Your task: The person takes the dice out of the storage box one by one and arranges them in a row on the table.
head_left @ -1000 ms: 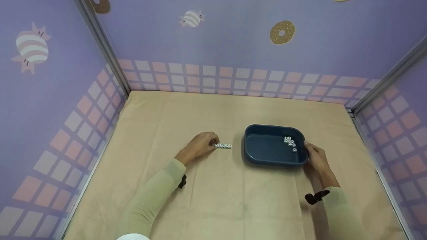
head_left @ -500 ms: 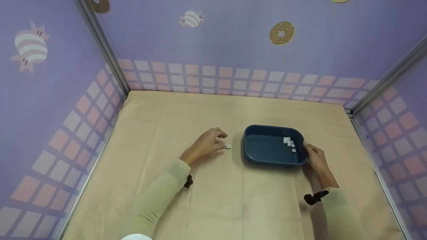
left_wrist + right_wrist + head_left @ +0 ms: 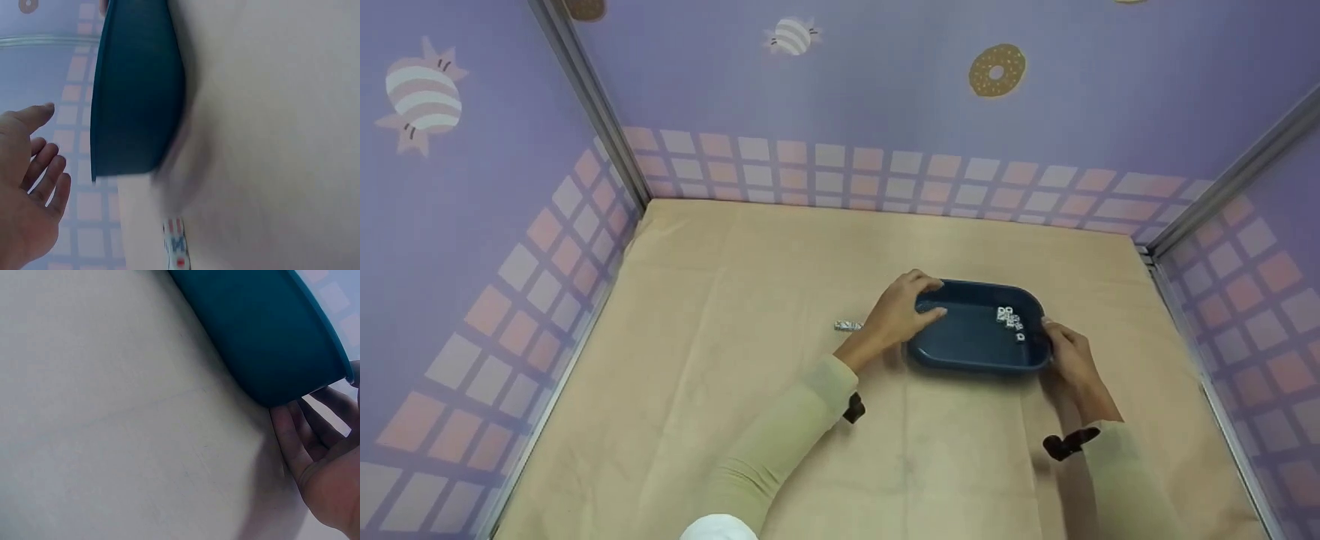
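A dark blue rectangular tray [image 3: 971, 364] stands on the cloth, with several small white lettered cubes [image 3: 1009, 316] gathered toward its right end. My right hand [image 3: 1072, 360] holds that end, thumb at the rim and fingers against the outer wall, as the right wrist view shows. Over the tray's left side reaches my left hand [image 3: 901, 309], thumb and fingers spread apart with nothing between them. Left of the tray, a short row of similar cubes [image 3: 847, 325] lies on the cloth, its right part hidden by my left hand. One cube in the left wrist view shows a blue letter.
A beige cloth [image 3: 780, 255] with fold lines covers the table. Purple walls [image 3: 870, 82] with printed sweets and checks enclose it at the back and both sides. A metal post [image 3: 592, 105] marks the back left corner.
My left hand has left the cube row and moved right, over the tray's left edge, its fingers spreading. The right hand and the tray stay in place.
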`<control>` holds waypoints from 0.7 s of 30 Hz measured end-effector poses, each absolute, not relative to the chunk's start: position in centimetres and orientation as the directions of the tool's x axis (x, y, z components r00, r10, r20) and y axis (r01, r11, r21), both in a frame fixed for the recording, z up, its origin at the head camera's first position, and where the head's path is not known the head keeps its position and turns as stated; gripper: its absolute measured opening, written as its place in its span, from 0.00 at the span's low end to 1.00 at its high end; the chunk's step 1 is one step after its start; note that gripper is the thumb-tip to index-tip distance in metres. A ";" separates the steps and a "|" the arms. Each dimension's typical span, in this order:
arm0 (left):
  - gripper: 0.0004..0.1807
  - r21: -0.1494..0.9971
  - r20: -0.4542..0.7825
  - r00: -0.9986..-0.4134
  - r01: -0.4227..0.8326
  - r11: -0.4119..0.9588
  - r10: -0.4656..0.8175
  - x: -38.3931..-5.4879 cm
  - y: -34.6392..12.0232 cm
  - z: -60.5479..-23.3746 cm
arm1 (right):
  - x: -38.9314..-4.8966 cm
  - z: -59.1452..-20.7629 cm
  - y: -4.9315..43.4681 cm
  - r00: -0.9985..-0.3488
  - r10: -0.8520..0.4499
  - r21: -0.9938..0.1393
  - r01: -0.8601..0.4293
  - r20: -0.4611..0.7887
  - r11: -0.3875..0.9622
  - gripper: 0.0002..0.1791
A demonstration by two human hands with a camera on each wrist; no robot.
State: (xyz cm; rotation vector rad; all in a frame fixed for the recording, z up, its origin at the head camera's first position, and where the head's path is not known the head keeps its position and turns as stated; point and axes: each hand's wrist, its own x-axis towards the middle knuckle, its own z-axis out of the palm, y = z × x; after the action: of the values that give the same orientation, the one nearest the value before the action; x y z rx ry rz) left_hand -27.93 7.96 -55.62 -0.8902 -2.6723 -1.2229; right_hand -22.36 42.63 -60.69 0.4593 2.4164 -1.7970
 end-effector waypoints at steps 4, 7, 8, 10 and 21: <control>0.27 0.664 0.286 -0.843 0.517 0.540 0.456 -27.6 11.0 -55.7 | -22.4 -60.5 42.7 -0.948 0.186 -0.916 0.301 -0.258 0.265 0.46; 0.28 0.667 0.272 -0.852 0.502 0.551 0.448 -27.5 13.2 -55.8 | -22.3 -60.5 42.7 -0.946 0.188 -0.913 0.308 -0.264 0.268 0.46; 0.29 0.668 0.267 -0.854 0.498 0.553 0.447 -27.4 13.9 -55.9 | -22.3 -60.5 42.7 -0.947 0.188 -0.913 0.306 -0.262 0.268 0.46; 0.29 0.677 0.252 -0.858 0.487 0.552 0.449 -27.4 15.2 -56.1 | -22.3 -60.6 42.7 -0.949 0.186 -0.917 0.298 -0.254 0.267 0.46; 0.31 0.730 0.212 -0.850 0.466 0.500 0.483 -27.4 20.2 -57.6 | -22.5 -60.5 42.8 -0.948 0.194 -0.915 0.298 -0.251 0.274 0.43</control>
State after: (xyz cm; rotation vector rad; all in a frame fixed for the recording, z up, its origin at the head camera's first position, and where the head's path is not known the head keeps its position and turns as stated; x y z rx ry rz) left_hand -27.44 20.20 -57.56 -0.8660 -2.7379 -1.3232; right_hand -22.48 42.83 -60.53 0.4711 2.4344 -1.7797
